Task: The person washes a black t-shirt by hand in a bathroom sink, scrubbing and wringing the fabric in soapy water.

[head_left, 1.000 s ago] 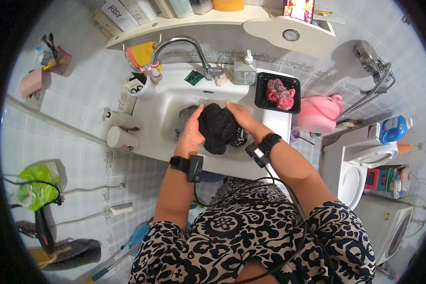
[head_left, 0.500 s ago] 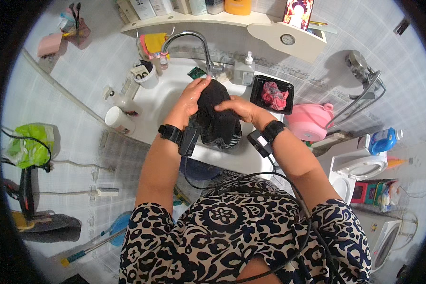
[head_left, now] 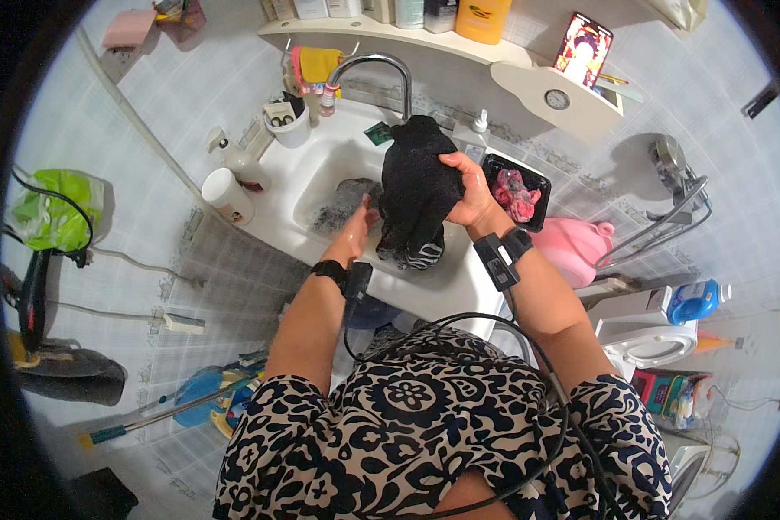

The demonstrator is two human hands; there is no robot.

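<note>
A black cloth garment point(head_left: 420, 178) with a striped grey-and-white lower end hangs over the white sink point(head_left: 273, 186). My right hand point(head_left: 471, 192) grips its right side, thumb on the front and the other fingers hidden behind the fabric. To the left of the garment, low over the basin, my left hand point(head_left: 355, 230) is apart from it with wet, stretched fingers. Dark cloth in soapy grey water point(head_left: 347, 201) shows in the basin beyond that hand. The garment covers part of the tap point(head_left: 407, 87).
On the sink's right corner, a black tray point(head_left: 539, 186) bears wet pink cloth. A soap dispenser point(head_left: 475, 134) stands behind the garment. A white cup point(head_left: 227, 195), a pump bottle point(head_left: 238, 165) and a small bucket point(head_left: 290, 130) line the left side. A pink basin point(head_left: 568, 247) is at right.
My left hand has let go of the garment and moved down and left. My right hand has lifted the garment slightly rightward, uncovering the water in the basin. The view has shifted.
</note>
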